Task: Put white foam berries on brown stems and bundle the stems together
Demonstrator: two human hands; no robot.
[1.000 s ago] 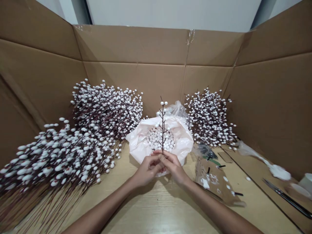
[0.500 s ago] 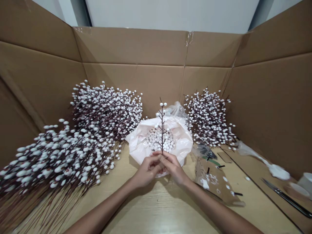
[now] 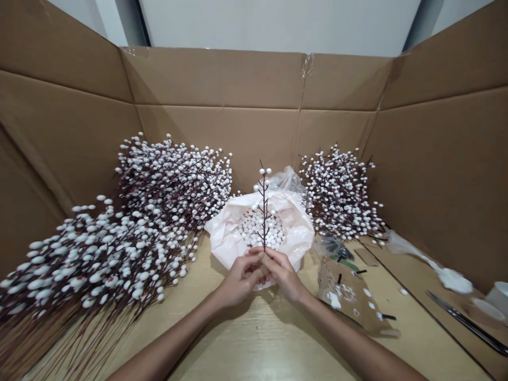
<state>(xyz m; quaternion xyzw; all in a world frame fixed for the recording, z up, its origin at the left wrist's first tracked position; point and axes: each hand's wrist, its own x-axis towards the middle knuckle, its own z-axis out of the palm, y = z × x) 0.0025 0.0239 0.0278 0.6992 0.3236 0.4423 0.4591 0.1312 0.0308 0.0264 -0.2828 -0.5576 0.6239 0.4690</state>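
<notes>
A dark brown artificial berry stem (image 3: 264,211) stands upright between my hands, with a few white berries on its upper twigs. My left hand (image 3: 244,276) and my right hand (image 3: 282,271) meet at its lower end, fingers closed around it and partly covering each other. Right behind them lies an open white plastic bag (image 3: 222,227). Many loose white berries (image 3: 250,225) fill the bag's middle, seen past the stem. The stem's bottom tip is hidden by my fingers.
Bundles of white-berried stems lie at left front (image 3: 115,254), left back (image 3: 174,174) and right back (image 3: 337,190). A glue-spotted cardboard piece (image 3: 349,304) is right of my hands. Farther right are tweezers (image 3: 464,317) and a white roll (image 3: 486,309). Cardboard walls (image 3: 254,79) surround the table (image 3: 254,344).
</notes>
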